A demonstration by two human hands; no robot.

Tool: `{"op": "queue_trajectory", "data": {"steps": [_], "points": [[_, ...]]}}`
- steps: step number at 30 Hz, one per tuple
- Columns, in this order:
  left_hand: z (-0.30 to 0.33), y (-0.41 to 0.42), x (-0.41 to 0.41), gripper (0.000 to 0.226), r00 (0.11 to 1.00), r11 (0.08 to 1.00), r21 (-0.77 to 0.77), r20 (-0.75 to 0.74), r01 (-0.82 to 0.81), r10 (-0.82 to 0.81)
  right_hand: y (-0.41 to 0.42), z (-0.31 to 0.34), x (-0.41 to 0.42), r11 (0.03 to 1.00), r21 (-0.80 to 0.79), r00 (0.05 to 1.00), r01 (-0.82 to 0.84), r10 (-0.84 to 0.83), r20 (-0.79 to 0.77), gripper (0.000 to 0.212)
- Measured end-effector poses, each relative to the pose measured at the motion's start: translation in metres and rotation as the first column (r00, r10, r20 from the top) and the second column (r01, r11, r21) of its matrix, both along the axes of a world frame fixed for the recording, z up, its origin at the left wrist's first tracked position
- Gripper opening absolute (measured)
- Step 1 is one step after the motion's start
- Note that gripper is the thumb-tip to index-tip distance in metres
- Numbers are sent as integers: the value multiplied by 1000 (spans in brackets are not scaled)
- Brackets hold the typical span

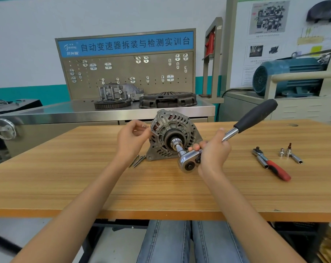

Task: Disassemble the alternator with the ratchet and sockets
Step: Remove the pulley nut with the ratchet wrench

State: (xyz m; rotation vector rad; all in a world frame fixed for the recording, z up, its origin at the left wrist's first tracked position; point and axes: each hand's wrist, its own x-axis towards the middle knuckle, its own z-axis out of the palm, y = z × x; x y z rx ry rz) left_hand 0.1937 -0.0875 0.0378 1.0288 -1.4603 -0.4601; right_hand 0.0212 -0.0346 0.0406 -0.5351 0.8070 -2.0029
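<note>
The alternator (173,134) stands on edge near the middle of the wooden table (66,177), its round vented face turned toward the person. A socket (175,142) sits on the shaft at the centre of that face, and the head of a big ratchet (189,160) is joined to it. The right hand (213,152) grasps the ratchet just behind its head, fingers curled round the shiny shank, so the alternator lies just to the left of and a little beyond the grip. The ratchet's black handle (256,115) slants up and away to the right, clear of the table.

The left hand (131,138) is at the alternator's left edge, its fingers curled and its fingertips touching the housing rim; something small and shiny shows between thumb and forefinger, but what it is cannot be told. Two long bolts (137,161) lie on the table near the alternator's lower left corner.

To the right, well apart from the hands, lie a smaller ratchet with a red grip (275,166), a long socket (296,158) and a short socket (282,152).

Behind the table stands a steel bench with a pegboard (128,73) whose blue sign (125,44) reads 自动变速器拆装与检测实训台; the small logo at its left end is too blurred to read. A ring gear (112,104) and a clutch cover (167,100) rest on the bench. Far right sits a teal motor (286,76), with wall posters whose print is too small to read.
</note>
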Motion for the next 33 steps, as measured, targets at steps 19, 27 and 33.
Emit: {"op": "queue_trajectory", "data": {"steps": [19,27,33], "points": [[-26,1,-38,11,704,861,-490,563,-138,433,2,-1,-1,1000,-9,996,-29,30,82,33],[-34,0,-38,27,850,925,-350,434,-146,298,2,-3,0,1000,2,992,-28,28,121,32],[-40,13,-25,11,840,931,-323,446,-171,309,-1,-8,1,1000,30,986,-7,2,165,30]]}}
